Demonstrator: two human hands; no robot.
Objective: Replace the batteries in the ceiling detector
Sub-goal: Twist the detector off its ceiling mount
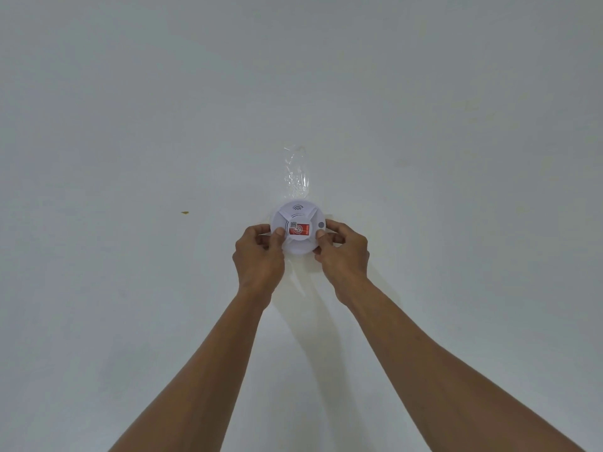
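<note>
A round white detector (pixel 297 214) sits against the pale ceiling, with a red and white sticker at its centre and a small grey button on its right rim. My left hand (pixel 259 256) grips its left edge, thumb pressed on the face. On the opposite side my right hand (pixel 342 252) holds the right edge, thumb and fingers pinching the rim. Both arms reach up from the bottom of the view. No batteries are in sight.
A strip of crinkled clear tape (pixel 296 172) runs along the ceiling just above the detector. A small yellowish mark (pixel 185 212) lies to the left. Plain painted ceiling (pixel 130 109) fills everything else.
</note>
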